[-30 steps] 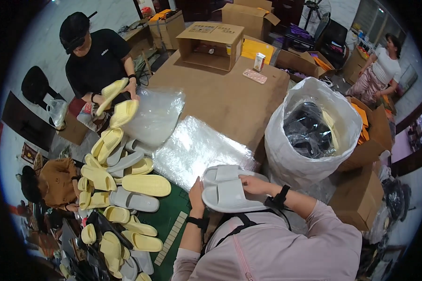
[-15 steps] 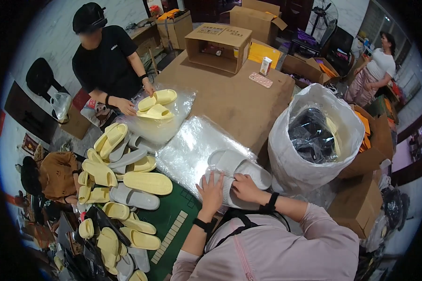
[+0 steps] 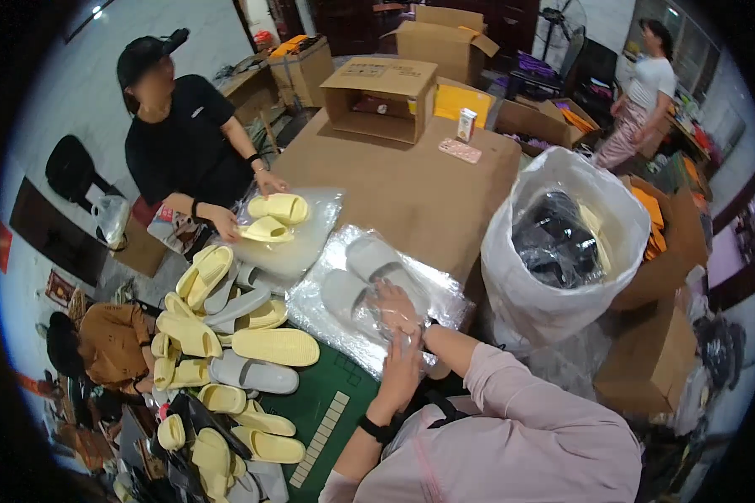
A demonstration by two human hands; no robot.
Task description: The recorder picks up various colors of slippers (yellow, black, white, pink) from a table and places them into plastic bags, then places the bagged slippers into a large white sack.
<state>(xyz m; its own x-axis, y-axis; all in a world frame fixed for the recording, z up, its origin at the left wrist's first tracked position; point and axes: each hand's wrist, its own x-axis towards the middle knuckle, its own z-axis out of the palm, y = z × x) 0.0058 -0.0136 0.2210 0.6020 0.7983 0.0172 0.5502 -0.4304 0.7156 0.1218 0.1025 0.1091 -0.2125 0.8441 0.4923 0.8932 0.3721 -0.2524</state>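
Note:
A pair of grey slide slippers (image 3: 344, 289) lies side by side under clear film, apparently inside a plastic bag on top of a stack of clear plastic bags (image 3: 306, 285). My right hand (image 3: 398, 308) rests over the slippers' near ends, its fingers spread and slightly blurred. Just below it, by the right wrist, my left hand (image 3: 401, 369) has its fingers close together at the near edge of the top plastic bag. Across the table a co-worker in a black shirt (image 3: 189, 134) has both hands at yellow slippers (image 3: 278, 208) lying on another stack of clear bags (image 3: 310, 243).
Loose yellow and grey slippers (image 3: 275, 346) pile up on the left over a green mat (image 3: 335, 369). A large white sack (image 3: 520, 277) with bagged slippers stands at right. Farther back are an open cardboard box (image 3: 377, 75), a phone (image 3: 460, 151) and a small carton (image 3: 466, 126).
The grey slippers have slid away from me, farther onto the bag stack and under film. My right hand has followed them forward. The person at far right has turned and shifted.

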